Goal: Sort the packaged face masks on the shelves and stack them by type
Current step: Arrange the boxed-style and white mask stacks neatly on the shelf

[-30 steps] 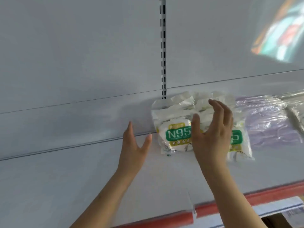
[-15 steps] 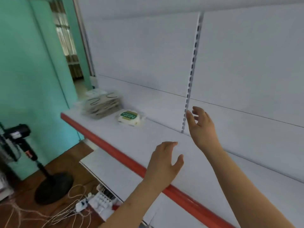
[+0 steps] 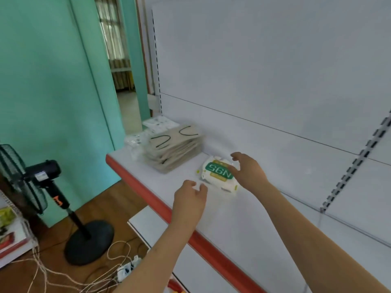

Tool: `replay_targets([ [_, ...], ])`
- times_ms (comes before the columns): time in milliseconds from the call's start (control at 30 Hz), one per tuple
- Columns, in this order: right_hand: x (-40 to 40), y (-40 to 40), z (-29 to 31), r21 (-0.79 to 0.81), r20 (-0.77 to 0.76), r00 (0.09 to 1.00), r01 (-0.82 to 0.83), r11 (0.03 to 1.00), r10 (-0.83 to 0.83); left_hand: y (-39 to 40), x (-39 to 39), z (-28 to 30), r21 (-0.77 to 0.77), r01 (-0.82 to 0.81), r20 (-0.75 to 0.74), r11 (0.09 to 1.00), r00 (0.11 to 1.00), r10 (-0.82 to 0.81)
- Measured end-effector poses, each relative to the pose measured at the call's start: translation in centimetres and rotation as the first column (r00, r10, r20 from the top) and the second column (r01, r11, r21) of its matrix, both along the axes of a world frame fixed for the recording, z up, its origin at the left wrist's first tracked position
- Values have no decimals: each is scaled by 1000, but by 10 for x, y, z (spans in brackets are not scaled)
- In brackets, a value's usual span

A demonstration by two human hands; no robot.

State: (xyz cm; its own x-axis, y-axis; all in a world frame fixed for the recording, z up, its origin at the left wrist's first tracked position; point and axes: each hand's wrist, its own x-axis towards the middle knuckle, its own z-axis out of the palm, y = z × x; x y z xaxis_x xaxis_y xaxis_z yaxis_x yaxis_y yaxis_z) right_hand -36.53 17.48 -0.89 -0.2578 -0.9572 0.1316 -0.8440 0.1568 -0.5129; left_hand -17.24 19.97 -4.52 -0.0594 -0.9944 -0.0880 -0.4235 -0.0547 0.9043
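Both hands moved up to N95 pack — right hand touching, left hand beside

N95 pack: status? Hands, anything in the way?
Right hand curled over N95 pack, grip unclear. Left hand empty beside it. Pack flat on shelf. Tan stack clear.

One N95 mask packet lies on the shelf, just ahead of the fingertips of two hands, left hand and right hand; one stack of beige mask packs beyond the fingers, number of packs unclear; two or three clear packets farther still; one fan.
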Motion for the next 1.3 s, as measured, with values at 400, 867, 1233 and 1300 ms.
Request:
replay_targets([
  [400, 3, -46, 0, 309, 395, 865, 193, 931, -310, -89, -10, 3, 88, 198, -295, 976, 941, -165],
  [867, 2, 139, 18, -130, 698, 600, 643, 754, -392, -53, -70, 54, 90, 825, -506, 559, 521, -688],
  [1233, -73, 411, -7, -56, 809, 257, 929, 367, -529, 183, -250, 51, 88, 975, -597, 203, 215, -773],
  [1300, -107, 471, -13, -68, 773, 228, 958, 280, -592, 244, -290, 43, 87, 990, -555, 107, 138, -820],
])
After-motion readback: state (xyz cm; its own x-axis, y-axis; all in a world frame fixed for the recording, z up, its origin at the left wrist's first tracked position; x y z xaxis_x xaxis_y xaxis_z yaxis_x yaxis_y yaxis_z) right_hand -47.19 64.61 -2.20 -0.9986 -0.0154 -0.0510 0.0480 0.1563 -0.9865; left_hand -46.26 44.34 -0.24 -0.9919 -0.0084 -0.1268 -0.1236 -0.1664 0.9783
